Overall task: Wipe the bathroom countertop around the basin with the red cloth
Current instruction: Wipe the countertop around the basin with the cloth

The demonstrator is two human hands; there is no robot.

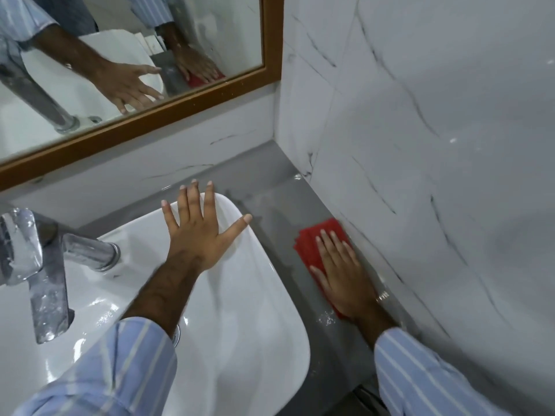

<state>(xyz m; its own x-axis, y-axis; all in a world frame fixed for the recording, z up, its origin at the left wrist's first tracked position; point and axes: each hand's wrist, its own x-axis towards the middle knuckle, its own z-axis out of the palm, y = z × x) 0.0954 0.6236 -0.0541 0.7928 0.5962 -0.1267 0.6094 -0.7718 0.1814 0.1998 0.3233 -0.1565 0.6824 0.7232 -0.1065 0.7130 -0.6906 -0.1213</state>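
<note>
The red cloth lies folded on the grey countertop, on the narrow strip between the white basin and the right-hand wall. My right hand presses flat on the cloth, fingers pointing toward the back corner, and covers its near half. My left hand rests on the basin's back right rim with fingers spread wide and nothing in it. The countertop behind the cloth looks wet and streaked.
A chrome tap stands at the left of the basin. A wood-framed mirror hangs on the back wall and reflects both hands. Marble-patterned wall tiles close the right side, tight against the strip.
</note>
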